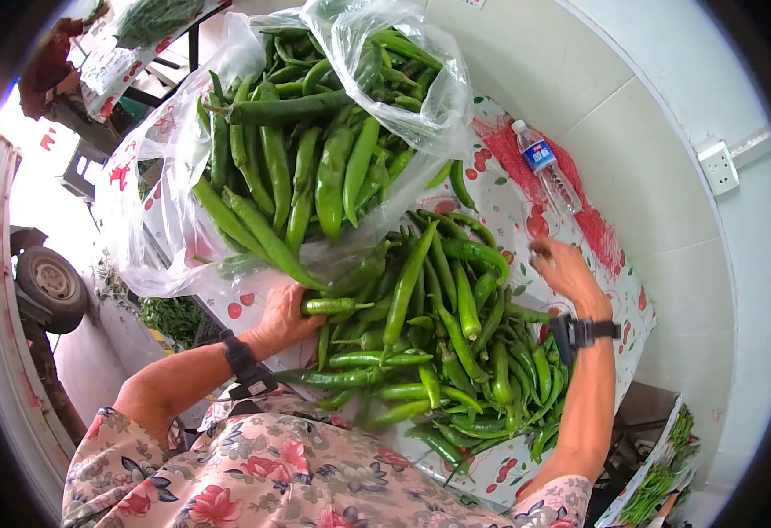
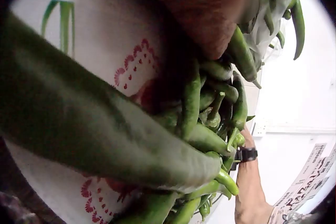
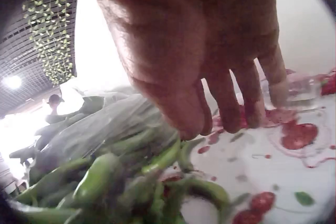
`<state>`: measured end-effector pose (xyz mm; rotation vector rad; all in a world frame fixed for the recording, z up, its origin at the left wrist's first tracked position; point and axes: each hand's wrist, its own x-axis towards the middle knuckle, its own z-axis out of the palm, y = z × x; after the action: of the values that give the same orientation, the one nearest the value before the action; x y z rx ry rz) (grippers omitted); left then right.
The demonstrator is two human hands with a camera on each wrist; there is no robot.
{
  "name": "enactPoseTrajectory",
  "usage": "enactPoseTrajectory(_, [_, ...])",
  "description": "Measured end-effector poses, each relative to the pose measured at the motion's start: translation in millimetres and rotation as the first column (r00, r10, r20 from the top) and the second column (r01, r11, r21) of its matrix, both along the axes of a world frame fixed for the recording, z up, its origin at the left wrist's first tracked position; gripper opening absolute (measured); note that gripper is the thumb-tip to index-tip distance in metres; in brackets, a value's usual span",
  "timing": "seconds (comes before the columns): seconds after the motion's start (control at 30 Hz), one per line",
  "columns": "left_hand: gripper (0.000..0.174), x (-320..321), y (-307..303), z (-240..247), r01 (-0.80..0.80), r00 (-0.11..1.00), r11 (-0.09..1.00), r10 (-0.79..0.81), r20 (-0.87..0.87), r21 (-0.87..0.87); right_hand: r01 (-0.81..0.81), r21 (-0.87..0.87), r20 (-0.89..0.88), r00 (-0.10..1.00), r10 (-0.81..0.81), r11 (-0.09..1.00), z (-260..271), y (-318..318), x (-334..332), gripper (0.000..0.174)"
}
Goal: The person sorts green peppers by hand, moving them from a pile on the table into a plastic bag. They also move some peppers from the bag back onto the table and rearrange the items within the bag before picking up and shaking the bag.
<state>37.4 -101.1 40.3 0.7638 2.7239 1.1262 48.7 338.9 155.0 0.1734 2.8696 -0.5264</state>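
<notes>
At the left edge of the loose pile of long green peppers, my left hand grips a green pepper between thumb and fingers. Its fingertips are partly hidden among the peppers. In the left wrist view, another large pepper crosses close to the camera. My right hand is beyond the pile's right side, over the patterned tablecloth. From the right wrist view, its fingers hang loosely bent, holding nothing. A clear plastic bag full of green peppers lies open behind the pile.
A plastic bottle with a blue label lies on red netting at the back right. The wall runs along the right, with a socket. Leafy greens lie at lower right, and a wheel stands at left.
</notes>
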Motion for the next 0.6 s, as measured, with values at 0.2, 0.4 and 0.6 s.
enactPoseTrajectory(0.2, [0.038, -2, 1, 8, 0.003, 0.997, 1.0, -0.003, 0.079, -0.006, -0.333, 0.042, -0.136, 0.932, 0.336, 0.942, -17, -55, -111, 0.043])
enactPoseTrajectory(0.4, [0.039, 1, -4, -6, -0.007, 0.989, 1.0, 0.009, 0.149, -0.012, -0.353, 0.254, 0.049, 0.935, 0.353, 0.901, -50, -73, -161, 0.031])
enactPoseTrajectory(0.6, [0.053, 0, -4, -5, -0.016, 0.923, 0.995, 0.051, 0.382, -0.095, -0.288, 0.198, 0.07, 0.958, 0.279, 0.937, -69, -68, -153, 0.04])
